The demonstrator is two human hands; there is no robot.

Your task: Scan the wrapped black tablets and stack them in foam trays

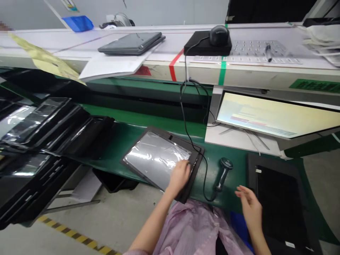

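Observation:
A flat silver panel under shiny clear film lies in a black foam tray on the green bench. My left hand is at the panel's right edge, fingers curled round it; the fingertips are partly hidden. My right hand hovers at the bench's front edge, holding nothing, with loosely bent fingers and the thumb apart. It is nearest to a second black foam tray, where a dark flat panel lies. Between my hands rests a handheld barcode scanner, its cable looping left across the first tray.
Stacked black trays with film-covered panels crowd the left. A monitor stands at the back right. On the shelf above are a closed laptop, a black box with a mouse, and a pen.

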